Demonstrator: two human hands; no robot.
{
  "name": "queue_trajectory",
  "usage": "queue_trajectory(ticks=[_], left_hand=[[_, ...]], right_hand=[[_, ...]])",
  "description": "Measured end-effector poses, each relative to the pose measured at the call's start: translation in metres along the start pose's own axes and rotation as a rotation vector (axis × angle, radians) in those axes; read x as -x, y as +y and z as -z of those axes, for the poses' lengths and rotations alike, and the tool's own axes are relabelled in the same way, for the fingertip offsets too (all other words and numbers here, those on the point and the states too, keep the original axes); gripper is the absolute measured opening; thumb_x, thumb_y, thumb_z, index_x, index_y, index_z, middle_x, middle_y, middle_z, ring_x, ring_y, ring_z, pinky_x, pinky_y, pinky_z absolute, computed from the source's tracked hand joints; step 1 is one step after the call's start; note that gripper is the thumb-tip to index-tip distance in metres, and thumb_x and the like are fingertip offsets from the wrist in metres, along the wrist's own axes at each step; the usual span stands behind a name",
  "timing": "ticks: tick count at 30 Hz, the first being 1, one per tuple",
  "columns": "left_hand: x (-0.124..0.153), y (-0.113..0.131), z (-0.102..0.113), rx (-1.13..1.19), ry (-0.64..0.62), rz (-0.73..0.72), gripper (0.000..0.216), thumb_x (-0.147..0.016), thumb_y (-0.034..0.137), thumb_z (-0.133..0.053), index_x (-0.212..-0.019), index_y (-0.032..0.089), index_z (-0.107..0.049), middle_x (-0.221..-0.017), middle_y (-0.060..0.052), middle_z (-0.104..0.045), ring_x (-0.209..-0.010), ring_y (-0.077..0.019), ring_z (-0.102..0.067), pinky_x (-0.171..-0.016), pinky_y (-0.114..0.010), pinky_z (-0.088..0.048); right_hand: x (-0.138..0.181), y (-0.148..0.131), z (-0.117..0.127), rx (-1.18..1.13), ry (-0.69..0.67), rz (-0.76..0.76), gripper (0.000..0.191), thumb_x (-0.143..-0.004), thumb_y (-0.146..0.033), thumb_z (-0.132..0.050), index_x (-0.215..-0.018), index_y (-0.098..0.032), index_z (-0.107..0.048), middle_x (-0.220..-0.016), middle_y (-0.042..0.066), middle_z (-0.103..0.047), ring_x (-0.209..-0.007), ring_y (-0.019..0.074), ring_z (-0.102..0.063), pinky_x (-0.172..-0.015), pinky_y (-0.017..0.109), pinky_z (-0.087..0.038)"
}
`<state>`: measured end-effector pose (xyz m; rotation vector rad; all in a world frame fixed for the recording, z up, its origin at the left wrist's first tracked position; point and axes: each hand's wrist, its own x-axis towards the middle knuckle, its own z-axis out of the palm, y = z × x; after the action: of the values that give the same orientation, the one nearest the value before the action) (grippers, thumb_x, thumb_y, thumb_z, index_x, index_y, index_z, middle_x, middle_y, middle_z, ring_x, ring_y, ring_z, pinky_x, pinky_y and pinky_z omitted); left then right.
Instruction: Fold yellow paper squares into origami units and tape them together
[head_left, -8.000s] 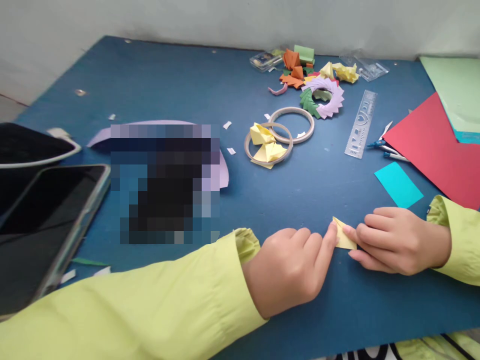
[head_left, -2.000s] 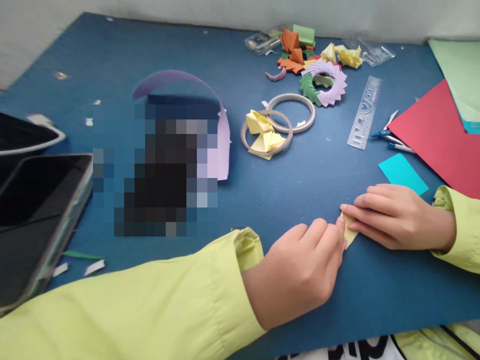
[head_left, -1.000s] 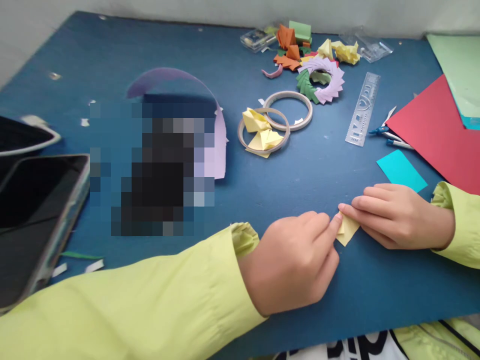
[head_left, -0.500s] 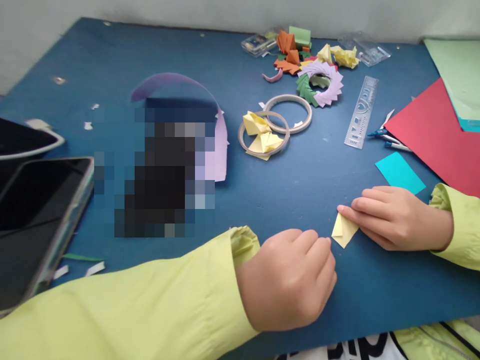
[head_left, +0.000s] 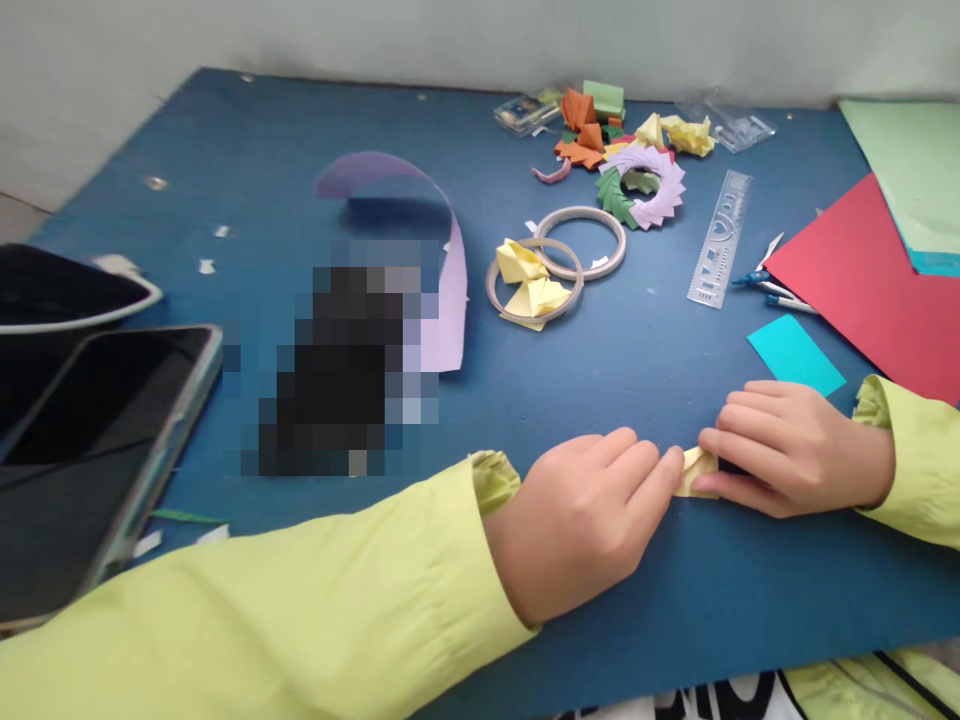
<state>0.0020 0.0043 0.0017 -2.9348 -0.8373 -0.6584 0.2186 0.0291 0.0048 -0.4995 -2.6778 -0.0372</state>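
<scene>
A small folded piece of yellow paper [head_left: 694,474] is between my two hands at the front right of the table. My left hand [head_left: 589,520] pinches its left end, with the fingertips partly hidden behind the knuckles. On its right side, my right hand [head_left: 795,450] grips it between thumb and fingers. A turquoise paper rectangle [head_left: 796,352] lies just beyond my right hand. Farther off, two tape rolls [head_left: 619,250] overlap, with folded yellow paper pieces [head_left: 541,298] inside the nearer ring.
A purple paper strip [head_left: 452,320] curls upright at left centre, beside a blurred-out patch. A dark tablet-like device [head_left: 82,430] lies at left. Behind are a folded-paper ring [head_left: 664,195], a clear ruler [head_left: 721,240], red paper [head_left: 862,270] and green sheets [head_left: 915,170].
My left hand has moved up and right from beside the yellow paper and now pinches it. My right hand's thumb has come to its near side. The view has shifted slightly.
</scene>
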Motion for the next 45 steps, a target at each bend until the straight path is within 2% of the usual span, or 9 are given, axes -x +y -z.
queue_trajectory(ticks=[8,12,17,23,30,36,40,42,45], left_hand=[[-0.004,-0.005,0.002,0.104,0.008,-0.085,0.023,-0.093,0.011,-0.039,-0.083,0.013,-0.059,-0.059,0.0,-0.052,-0.056,-0.0131,-0.044,-0.051,-0.027,-0.037],[-0.004,-0.002,0.003,0.243,0.03,0.108,0.018,-0.092,0.024,-0.047,-0.092,0.011,-0.059,-0.071,-0.003,-0.059,-0.062,-0.0147,-0.05,-0.054,-0.027,-0.04],[-0.01,-0.002,0.007,0.5,-0.097,0.317,0.027,-0.091,0.016,-0.041,-0.066,0.016,-0.051,-0.061,0.001,-0.05,-0.06,-0.011,-0.047,-0.056,-0.023,-0.039],[-0.016,-0.01,0.001,0.384,-0.107,0.248,0.025,-0.091,0.017,-0.042,-0.068,0.016,-0.051,-0.064,0.001,-0.051,-0.061,-0.012,-0.047,-0.057,-0.023,-0.038],[-0.007,-0.01,-0.009,0.1,0.014,0.175,0.024,-0.092,0.024,-0.046,-0.073,0.015,-0.057,-0.061,0.0,-0.055,-0.057,-0.0141,-0.05,-0.051,-0.027,-0.034],[-0.002,-0.008,-0.008,-0.038,0.043,0.01,0.019,-0.091,0.012,-0.046,-0.102,0.012,-0.061,-0.055,0.003,-0.053,-0.049,-0.0126,-0.048,-0.044,-0.028,-0.032],[-0.003,-0.009,-0.008,-0.081,0.03,-0.007,0.02,-0.091,0.014,-0.047,-0.105,0.01,-0.06,-0.056,0.003,-0.054,-0.049,-0.0124,-0.05,-0.044,-0.028,-0.033],[-0.003,-0.009,-0.008,-0.089,0.025,-0.02,0.02,-0.091,0.013,-0.047,-0.105,0.009,-0.06,-0.057,0.002,-0.055,-0.05,-0.0124,-0.051,-0.044,-0.028,-0.034],[-0.003,-0.009,-0.009,-0.102,0.014,-0.036,0.021,-0.091,0.014,-0.047,-0.107,0.008,-0.06,-0.057,0.002,-0.055,-0.049,-0.0126,-0.051,-0.043,-0.028,-0.033]], right_hand=[[0.0,-0.007,-0.001,-0.053,-0.034,-0.027,0.016,-0.092,-0.023,-0.046,-0.085,-0.013,-0.055,-0.063,0.001,-0.052,-0.056,0.0131,-0.043,-0.052,0.029,-0.032],[0.002,-0.012,-0.002,-0.218,0.082,-0.165,0.01,-0.091,-0.015,-0.045,-0.087,-0.014,-0.054,-0.066,0.001,-0.055,-0.06,0.012,-0.047,-0.057,0.026,-0.037],[0.001,-0.017,0.0,-0.312,0.079,-0.326,0.014,-0.089,-0.016,-0.044,-0.076,-0.016,-0.049,-0.057,-0.004,-0.046,-0.051,0.008,-0.04,-0.051,0.022,-0.033],[0.0,-0.015,0.004,-0.223,-0.098,-0.279,0.03,-0.087,-0.016,-0.038,-0.058,-0.019,-0.041,-0.051,-0.003,-0.038,-0.049,0.0105,-0.029,-0.052,0.026,-0.028],[0.002,-0.017,-0.001,0.119,-0.101,-0.282,0.034,-0.088,-0.019,-0.041,-0.055,-0.018,-0.045,-0.049,0.0,-0.039,-0.05,0.0141,-0.028,-0.052,0.031,-0.02],[0.001,-0.023,0.002,0.294,-0.058,-0.205,0.035,-0.087,-0.017,-0.048,-0.052,-0.019,-0.044,-0.049,0.0,-0.038,-0.05,0.0144,-0.029,-0.051,0.032,-0.018],[0.004,-0.03,0.004,0.386,-0.039,-0.147,0.01,-0.086,-0.016,-0.056,-0.08,-0.009,-0.062,-0.052,-0.001,-0.044,-0.051,0.013,-0.034,-0.05,0.031,-0.02],[0.006,-0.032,0.005,0.435,-0.065,-0.11,0.022,-0.085,-0.015,-0.058,-0.102,-0.001,-0.06,-0.055,-0.001,-0.047,-0.051,0.0125,-0.037,-0.05,0.03,-0.023],[0.007,-0.032,0.005,0.474,-0.106,-0.058,0.032,-0.086,-0.015,-0.057,-0.111,0.004,-0.056,-0.056,-0.002,-0.046,-0.05,0.0124,-0.038,-0.049,0.031,-0.025]])
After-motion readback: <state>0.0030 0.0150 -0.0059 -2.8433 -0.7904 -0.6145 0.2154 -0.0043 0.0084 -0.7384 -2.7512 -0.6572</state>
